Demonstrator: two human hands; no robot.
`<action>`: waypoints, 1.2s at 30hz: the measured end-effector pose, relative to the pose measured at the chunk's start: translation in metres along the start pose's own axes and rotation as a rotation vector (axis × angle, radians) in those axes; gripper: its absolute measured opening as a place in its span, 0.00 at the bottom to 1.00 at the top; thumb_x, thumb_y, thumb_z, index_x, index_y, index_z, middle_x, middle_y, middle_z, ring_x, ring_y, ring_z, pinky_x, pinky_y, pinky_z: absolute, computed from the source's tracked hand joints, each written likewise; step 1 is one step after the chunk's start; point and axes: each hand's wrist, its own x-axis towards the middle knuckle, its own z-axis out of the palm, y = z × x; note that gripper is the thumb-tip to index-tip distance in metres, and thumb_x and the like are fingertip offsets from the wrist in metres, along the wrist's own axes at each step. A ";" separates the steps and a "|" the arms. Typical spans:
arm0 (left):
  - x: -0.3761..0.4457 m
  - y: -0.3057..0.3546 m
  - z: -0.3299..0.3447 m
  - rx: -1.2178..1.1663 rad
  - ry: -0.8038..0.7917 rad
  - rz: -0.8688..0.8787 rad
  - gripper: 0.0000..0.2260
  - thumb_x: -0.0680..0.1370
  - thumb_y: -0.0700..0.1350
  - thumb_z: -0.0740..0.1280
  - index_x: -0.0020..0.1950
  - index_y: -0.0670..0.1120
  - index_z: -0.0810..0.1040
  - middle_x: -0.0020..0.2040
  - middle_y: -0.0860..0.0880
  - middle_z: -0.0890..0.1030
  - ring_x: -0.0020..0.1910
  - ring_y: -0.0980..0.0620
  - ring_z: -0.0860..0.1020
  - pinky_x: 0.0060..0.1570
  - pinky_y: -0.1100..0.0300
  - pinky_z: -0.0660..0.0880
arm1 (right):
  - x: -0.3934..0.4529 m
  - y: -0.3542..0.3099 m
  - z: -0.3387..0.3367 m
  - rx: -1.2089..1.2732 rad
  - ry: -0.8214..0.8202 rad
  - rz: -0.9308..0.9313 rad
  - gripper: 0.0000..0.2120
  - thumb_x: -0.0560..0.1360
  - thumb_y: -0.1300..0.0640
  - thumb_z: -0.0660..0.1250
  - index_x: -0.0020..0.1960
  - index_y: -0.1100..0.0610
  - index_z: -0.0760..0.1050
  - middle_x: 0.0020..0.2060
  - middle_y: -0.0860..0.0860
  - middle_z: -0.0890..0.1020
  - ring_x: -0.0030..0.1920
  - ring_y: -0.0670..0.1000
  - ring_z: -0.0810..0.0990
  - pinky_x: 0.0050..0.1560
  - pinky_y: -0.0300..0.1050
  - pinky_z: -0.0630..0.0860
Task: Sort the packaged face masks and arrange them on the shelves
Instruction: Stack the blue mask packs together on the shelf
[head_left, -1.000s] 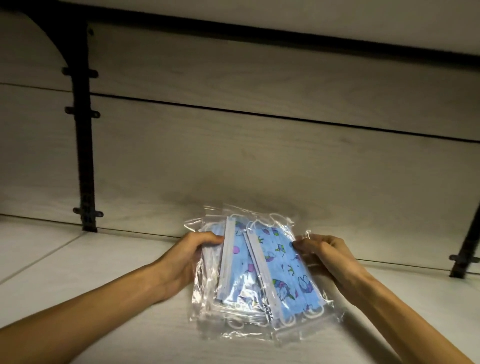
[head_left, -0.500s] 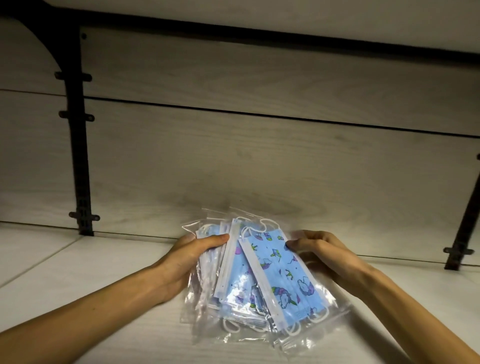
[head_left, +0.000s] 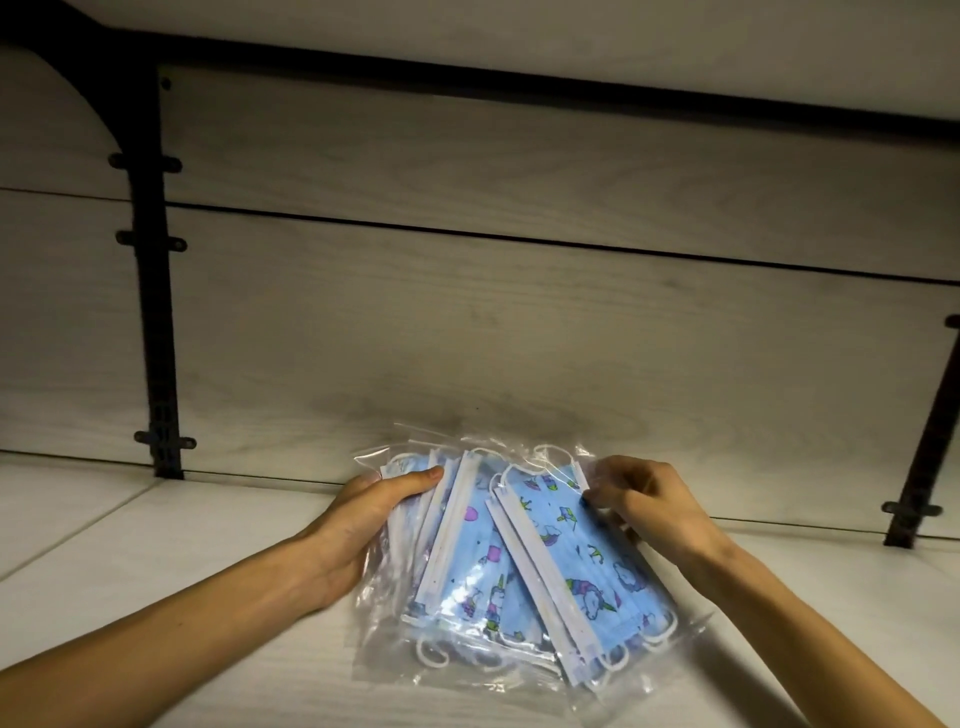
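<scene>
While stack of packaged masks is lying fanned on shelf near back panel, left hand is gripping left edge, thumb on top. Right hand is pinching top pack corner. Advisable: squaring edges while keeping slippery film from sliding.

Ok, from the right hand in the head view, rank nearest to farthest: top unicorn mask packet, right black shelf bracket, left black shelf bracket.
1. Blue unicorn-print mask packet in clear plastic: pinched by the right hand.
2. Right black metal shelf bracket: far right, against the back panel.
3. Left black metal shelf bracket: far left.
</scene>
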 end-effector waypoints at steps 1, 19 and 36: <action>0.001 0.001 -0.001 0.000 0.000 0.005 0.18 0.73 0.47 0.76 0.58 0.38 0.83 0.48 0.37 0.86 0.44 0.39 0.86 0.47 0.50 0.82 | 0.001 0.000 -0.001 0.003 -0.005 0.020 0.08 0.76 0.65 0.68 0.44 0.55 0.83 0.33 0.47 0.82 0.28 0.42 0.75 0.27 0.34 0.70; -0.003 0.004 -0.002 0.110 -0.092 -0.014 0.24 0.68 0.46 0.80 0.61 0.40 0.82 0.54 0.39 0.86 0.53 0.39 0.85 0.64 0.42 0.76 | -0.001 -0.002 -0.010 0.248 -0.089 0.235 0.08 0.79 0.63 0.66 0.55 0.64 0.81 0.48 0.61 0.87 0.50 0.63 0.86 0.58 0.58 0.81; 0.000 0.011 -0.003 0.103 -0.184 -0.101 0.16 0.73 0.46 0.74 0.59 0.41 0.84 0.57 0.38 0.85 0.56 0.38 0.83 0.65 0.42 0.75 | 0.000 -0.046 -0.024 -0.684 -0.221 -0.234 0.05 0.70 0.60 0.72 0.44 0.51 0.80 0.38 0.46 0.83 0.39 0.49 0.80 0.43 0.50 0.79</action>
